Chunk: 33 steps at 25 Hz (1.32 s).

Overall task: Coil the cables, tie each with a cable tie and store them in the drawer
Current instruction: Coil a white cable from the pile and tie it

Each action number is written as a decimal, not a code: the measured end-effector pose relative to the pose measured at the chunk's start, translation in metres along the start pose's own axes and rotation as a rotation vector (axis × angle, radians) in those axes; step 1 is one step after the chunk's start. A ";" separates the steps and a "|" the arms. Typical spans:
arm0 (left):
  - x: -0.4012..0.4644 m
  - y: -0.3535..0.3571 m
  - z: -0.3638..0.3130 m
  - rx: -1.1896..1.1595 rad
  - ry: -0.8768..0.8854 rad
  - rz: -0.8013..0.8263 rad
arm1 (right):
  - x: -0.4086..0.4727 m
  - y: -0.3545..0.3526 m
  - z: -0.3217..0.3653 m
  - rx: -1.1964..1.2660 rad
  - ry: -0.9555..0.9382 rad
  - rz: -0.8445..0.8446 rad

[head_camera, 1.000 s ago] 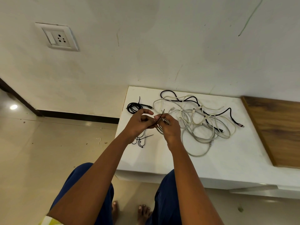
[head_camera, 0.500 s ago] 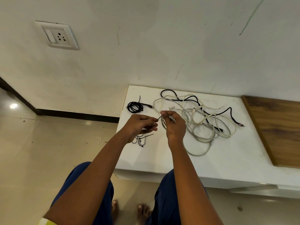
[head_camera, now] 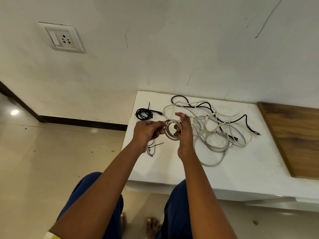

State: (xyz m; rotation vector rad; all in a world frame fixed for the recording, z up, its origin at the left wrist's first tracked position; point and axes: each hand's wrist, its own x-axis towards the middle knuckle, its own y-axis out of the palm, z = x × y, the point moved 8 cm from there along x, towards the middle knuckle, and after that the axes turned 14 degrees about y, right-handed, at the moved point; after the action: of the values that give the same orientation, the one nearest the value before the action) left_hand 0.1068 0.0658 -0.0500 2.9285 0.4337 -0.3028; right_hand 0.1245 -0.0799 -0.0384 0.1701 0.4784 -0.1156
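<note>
Cable coiling in progress: one coil tied, one in hand.

White counter (head_camera: 241,169) carries the loose cable tangle (head_camera: 215,128), a tied black coil (head_camera: 144,114) and spare cable ties (head_camera: 152,147). Right hand (head_camera: 184,133) grips the white coil (head_camera: 172,130); left hand (head_camera: 146,131) pinches its edge. No drawer visible.

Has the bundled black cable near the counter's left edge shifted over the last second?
No. The black coil sits at the same spot by the white counter's left edge.

white coil (head_camera: 171,131), black coil (head_camera: 144,114), white counter (head_camera: 250,169), brown wooden panel (head_camera: 296,140), navy trousers (head_camera: 176,213).
</note>
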 end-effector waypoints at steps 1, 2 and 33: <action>0.000 -0.001 -0.002 0.009 0.015 -0.018 | 0.001 -0.001 -0.001 0.047 0.009 -0.014; 0.000 -0.001 -0.003 0.020 0.030 -0.029 | 0.001 -0.002 -0.002 0.081 0.018 -0.033; -0.010 0.019 -0.012 0.166 0.232 -0.032 | -0.006 0.011 0.003 0.051 0.064 0.098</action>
State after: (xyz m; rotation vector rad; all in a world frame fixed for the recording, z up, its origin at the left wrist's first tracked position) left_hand 0.1056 0.0474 -0.0339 3.1353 0.5101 -0.0017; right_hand 0.1226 -0.0692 -0.0316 0.2478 0.5298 -0.0269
